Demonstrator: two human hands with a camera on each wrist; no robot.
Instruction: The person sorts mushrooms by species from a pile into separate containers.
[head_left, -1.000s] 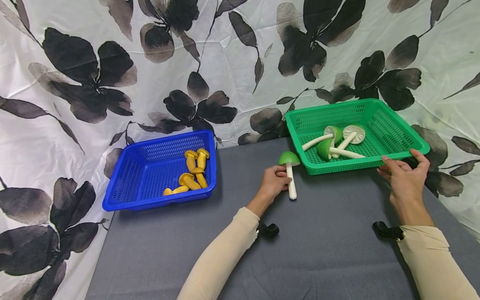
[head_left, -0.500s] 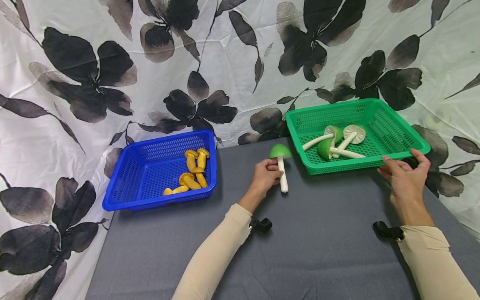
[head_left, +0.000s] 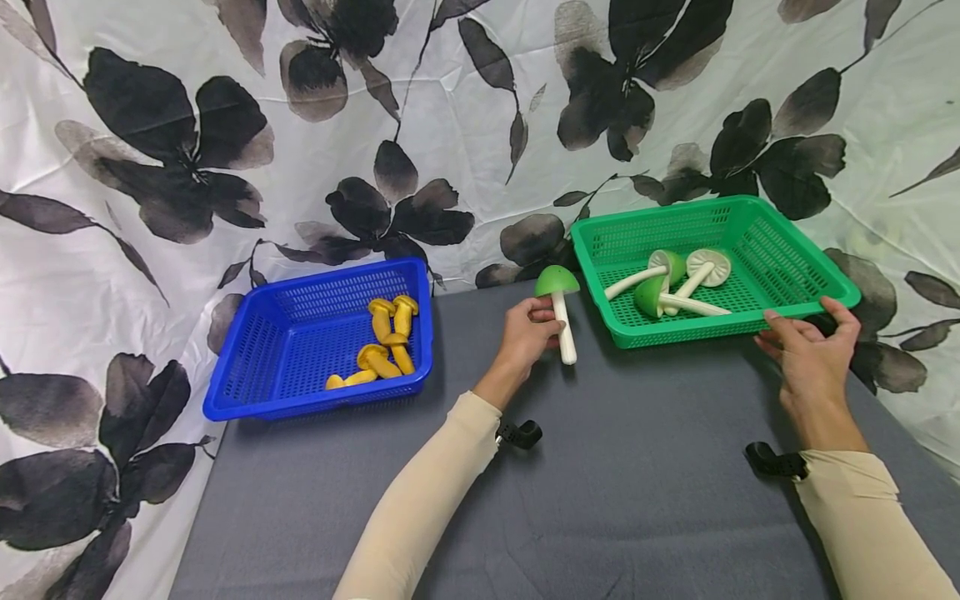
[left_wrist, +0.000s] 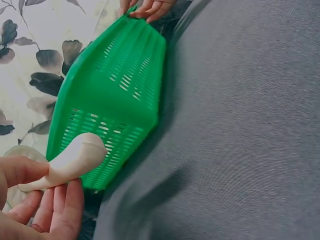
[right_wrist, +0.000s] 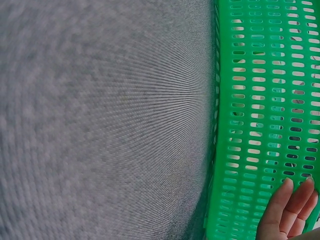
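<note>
Two hands are showing in the lower half of the head view. The left hand (head_left: 527, 333), at the centre of the frame, is curling its fingers round the white stem of a green-capped plastic toy mushroom (head_left: 560, 310), holding it nearly upright above the grey cloth-covered table (head_left: 615, 483), just left of the green perforated plastic basket (head_left: 780, 250). In the left wrist view the stem (left_wrist: 70, 162) is lying between thumb and fingers in the lower left corner, with the basket wall (left_wrist: 115, 100) behind it. The right hand (head_left: 810, 354), at the right of the frame, is gripping the basket's near right rim, thumb over the edge and fingers against the wall. Three more green-capped mushrooms (head_left: 671, 283) are lying inside that basket. At the left centre, a blue perforated plastic basket (head_left: 247, 367) is holding several yellow toy mushrooms (head_left: 386, 342).
</note>
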